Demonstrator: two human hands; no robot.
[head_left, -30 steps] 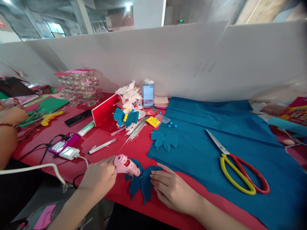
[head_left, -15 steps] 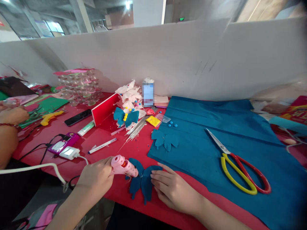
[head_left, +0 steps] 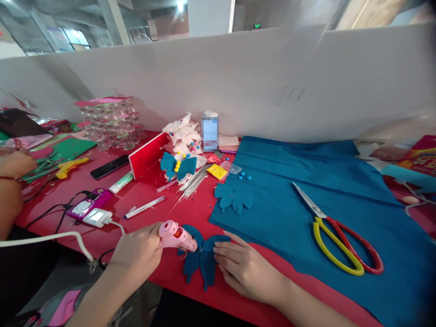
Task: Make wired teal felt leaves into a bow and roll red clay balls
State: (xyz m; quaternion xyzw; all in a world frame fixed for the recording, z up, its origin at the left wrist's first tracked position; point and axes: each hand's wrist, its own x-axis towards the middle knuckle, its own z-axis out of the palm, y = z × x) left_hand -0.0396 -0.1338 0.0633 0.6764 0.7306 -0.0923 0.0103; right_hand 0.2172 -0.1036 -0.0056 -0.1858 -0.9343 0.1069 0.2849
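Observation:
My left hand (head_left: pixel 141 247) is wrapped round the handle of a pink hot glue gun (head_left: pixel 175 235). The gun's nozzle points right and down at the middle of a dark blue felt butterfly (head_left: pixel 207 263) lying on the red table; whether the tip touches is unclear. A short pale thread or wire shows at the butterfly's centre. Fingers stretched out, my right hand (head_left: pixel 241 268) lies flat with its fingertips on the butterfly's right wing. A second blue felt butterfly (head_left: pixel 235 198) lies just beyond, at the edge of a large blue felt sheet (head_left: pixel 282 218).
Scissors (head_left: pixel 337 240) lie on the felt sheet, right. Behind are a yellow packet (head_left: pixel 217 171), thin wires (head_left: pixel 194 184), a butterfly with yellow beads (head_left: pixel 179 165) and a phone (head_left: pixel 210 134). A marker (head_left: pixel 145 207) and power strip (head_left: pixel 89 204) are left, near another person's arm (head_left: pixel 12 190).

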